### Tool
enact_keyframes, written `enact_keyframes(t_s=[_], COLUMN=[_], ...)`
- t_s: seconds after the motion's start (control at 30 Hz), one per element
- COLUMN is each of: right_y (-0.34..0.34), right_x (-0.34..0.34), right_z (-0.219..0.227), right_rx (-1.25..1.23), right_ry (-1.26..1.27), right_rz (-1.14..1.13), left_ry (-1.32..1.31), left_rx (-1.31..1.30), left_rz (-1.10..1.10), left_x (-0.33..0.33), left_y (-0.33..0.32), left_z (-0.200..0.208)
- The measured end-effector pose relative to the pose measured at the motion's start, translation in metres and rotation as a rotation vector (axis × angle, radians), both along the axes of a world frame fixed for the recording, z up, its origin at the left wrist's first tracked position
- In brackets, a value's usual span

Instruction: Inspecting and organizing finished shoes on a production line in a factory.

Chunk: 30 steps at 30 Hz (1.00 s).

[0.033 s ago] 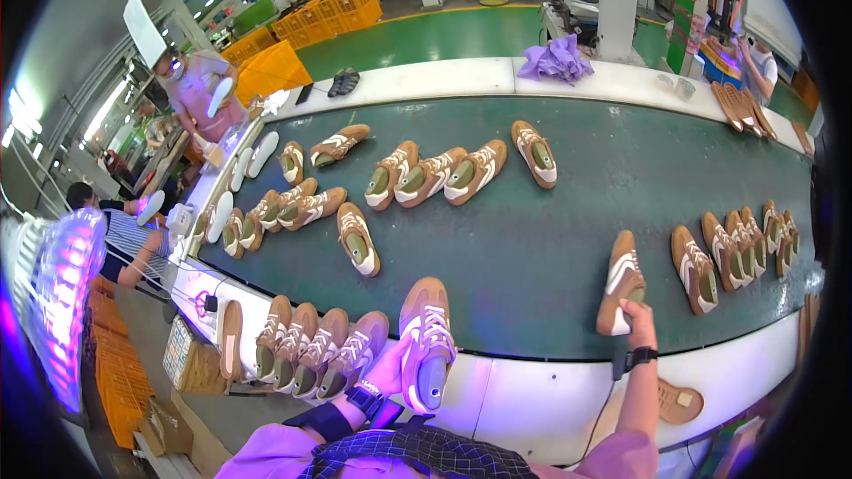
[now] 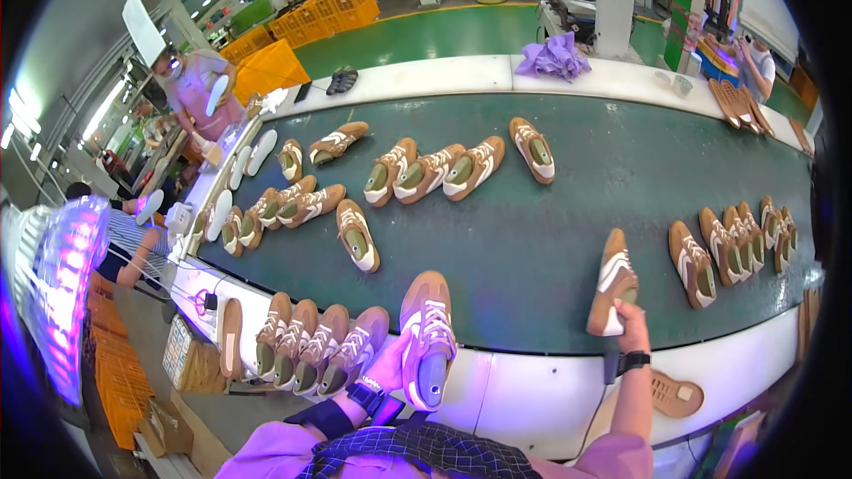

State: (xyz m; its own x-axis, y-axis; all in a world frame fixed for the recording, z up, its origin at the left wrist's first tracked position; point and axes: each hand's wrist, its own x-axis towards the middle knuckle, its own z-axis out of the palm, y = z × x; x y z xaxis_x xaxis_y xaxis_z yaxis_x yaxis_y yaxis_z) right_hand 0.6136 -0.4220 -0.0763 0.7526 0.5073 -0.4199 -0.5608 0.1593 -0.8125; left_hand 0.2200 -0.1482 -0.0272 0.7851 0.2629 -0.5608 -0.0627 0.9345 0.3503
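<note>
Green factory floor [image 2: 461, 31] stretches behind a dark green tabletop [image 2: 532, 275]; one white ledge [image 2: 506, 390] lines its near side; the left hand [image 2: 386, 367] grips one brown shoe [image 2: 428, 315] beside four shoes [image 2: 330, 337] in a row; the right hand [image 2: 634, 330] grips a second shoe [image 2: 612, 279] above the tabletop; three shoes [image 2: 432, 168] lie side by side mid-table.

The right hand [image 2: 633, 330] holds a shoe [image 2: 611, 288], seemingly by its opening.
</note>
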Motion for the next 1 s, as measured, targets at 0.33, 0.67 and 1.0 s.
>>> enact_keyframes(t_s=[0.33, 0.67, 1.0], right_y=[0.038, 0.06, 0.089], right_x=[-0.23, -0.285, -0.319], right_z=[0.102, 0.164, 0.144], right_rx=[0.391, 0.297, 0.456], right_ry=[0.095, -0.312, 0.206], right_rz=[0.382, 0.602, 0.659], left_ry=[-0.438, -0.47, -0.374], left_rx=[0.03, 0.181, 0.246], left_rz=[-0.175, 0.03, 0.251], left_x=[-0.011, -0.079, -0.106], left_y=[-0.026, -0.025, -0.028], left_z=[0.071, 0.044, 0.069])
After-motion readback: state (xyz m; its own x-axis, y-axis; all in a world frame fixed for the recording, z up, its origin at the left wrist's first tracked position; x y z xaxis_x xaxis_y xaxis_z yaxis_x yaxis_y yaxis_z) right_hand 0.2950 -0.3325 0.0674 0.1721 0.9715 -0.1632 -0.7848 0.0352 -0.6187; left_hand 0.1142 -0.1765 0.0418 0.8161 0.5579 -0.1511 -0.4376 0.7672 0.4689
